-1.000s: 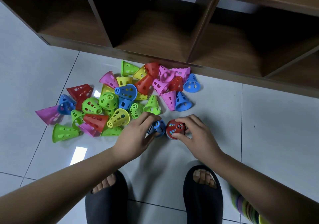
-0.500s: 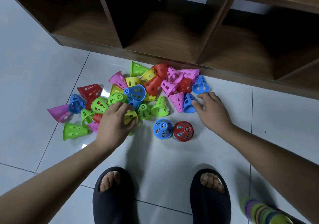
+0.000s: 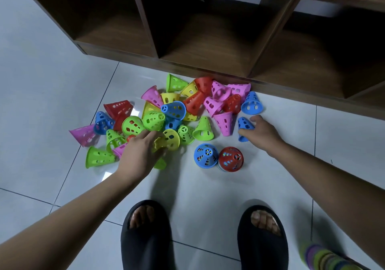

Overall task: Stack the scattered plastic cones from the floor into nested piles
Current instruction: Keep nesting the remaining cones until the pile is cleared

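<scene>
Several perforated plastic cones in pink, green, yellow, red and blue lie scattered on the tiled floor in front of a shelf. Two upright nested piles stand nearer me, one topped blue point(image 3: 205, 155) and one topped red point(image 3: 230, 159). My left hand point(image 3: 139, 153) reaches into the left side of the heap, fingers closed around a yellow cone point(image 3: 169, 139). My right hand point(image 3: 263, 133) grips a small blue cone point(image 3: 244, 127) lying on its side at the heap's right edge.
A dark wooden shelf unit point(image 3: 208, 67) with open cubbies borders the heap at the back. My feet in black slippers point(image 3: 146, 236) stand close below the piles. A long multicoloured nested stack point(image 3: 325, 258) lies at the bottom right.
Both hands left the two upright piles and moved apart into the heap. The left hand closed on a yellow cone, the right hand took hold of a blue cone.
</scene>
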